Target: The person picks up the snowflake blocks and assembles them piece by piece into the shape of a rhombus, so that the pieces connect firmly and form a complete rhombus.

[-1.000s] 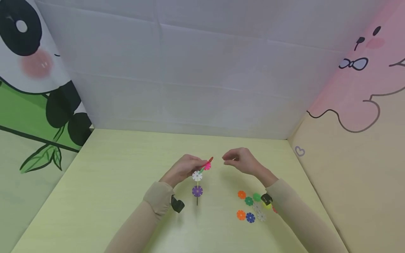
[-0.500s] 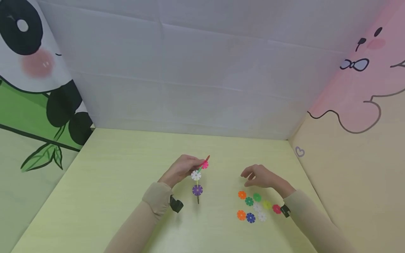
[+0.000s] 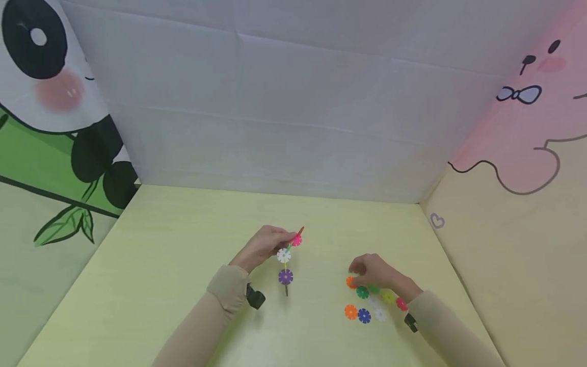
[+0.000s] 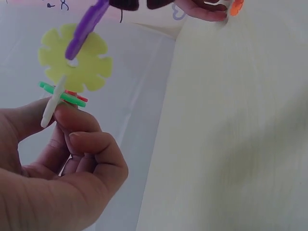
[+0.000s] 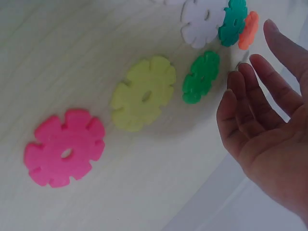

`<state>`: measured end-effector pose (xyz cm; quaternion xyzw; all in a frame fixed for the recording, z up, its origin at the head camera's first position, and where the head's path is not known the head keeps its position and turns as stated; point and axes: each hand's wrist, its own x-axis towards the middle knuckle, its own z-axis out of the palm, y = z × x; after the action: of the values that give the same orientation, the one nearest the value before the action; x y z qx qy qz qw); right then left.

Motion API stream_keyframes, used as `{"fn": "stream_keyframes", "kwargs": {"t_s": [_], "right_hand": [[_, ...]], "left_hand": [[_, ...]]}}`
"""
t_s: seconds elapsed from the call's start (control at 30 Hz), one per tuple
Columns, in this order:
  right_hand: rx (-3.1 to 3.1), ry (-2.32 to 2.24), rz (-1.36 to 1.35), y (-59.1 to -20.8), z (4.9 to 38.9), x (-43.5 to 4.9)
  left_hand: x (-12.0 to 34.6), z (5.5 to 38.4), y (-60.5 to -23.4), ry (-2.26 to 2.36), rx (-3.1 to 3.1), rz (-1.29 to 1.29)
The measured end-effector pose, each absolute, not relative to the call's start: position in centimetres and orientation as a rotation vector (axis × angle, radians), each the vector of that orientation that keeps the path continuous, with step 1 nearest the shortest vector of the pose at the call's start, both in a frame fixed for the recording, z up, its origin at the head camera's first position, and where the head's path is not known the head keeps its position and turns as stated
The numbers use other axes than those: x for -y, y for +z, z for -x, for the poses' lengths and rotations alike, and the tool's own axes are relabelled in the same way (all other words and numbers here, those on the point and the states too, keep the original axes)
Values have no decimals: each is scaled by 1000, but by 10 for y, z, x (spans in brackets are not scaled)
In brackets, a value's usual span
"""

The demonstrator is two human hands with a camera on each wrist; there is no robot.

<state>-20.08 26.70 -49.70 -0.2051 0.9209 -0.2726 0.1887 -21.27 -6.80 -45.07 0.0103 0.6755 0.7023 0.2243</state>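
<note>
My left hand pinches a chain of interlocked plastic snowflake discs above the table. In the head view a pink disc is near the fingertips, with a white disc and a purple disc below. The left wrist view also shows a yellow disc and a green disc joined in. My right hand is low over the loose discs, fingers loosely bent. Its thumb overlaps an orange disc in the head view; the right wrist view shows a gap between thumb and disc.
Loose discs lie flat on the pale table: another orange one, a blue one, a yellow one, a pink one, plus green and white ones. A white wall closes the back; printed panels flank both sides.
My right hand has moved away from beside the chain, right and down to the loose discs by the upper orange one. The left hand and its chain have barely shifted.
</note>
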Motion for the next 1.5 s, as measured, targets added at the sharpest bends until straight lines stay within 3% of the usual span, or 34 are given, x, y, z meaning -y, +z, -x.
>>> {"fn": "stream_keyframes", "kwargs": {"t_s": [1.5], "right_hand": [[-2645, -716, 572, -504, 204, -267]], "left_hand": [[64, 217, -486, 1886, -1945, -3]]}}
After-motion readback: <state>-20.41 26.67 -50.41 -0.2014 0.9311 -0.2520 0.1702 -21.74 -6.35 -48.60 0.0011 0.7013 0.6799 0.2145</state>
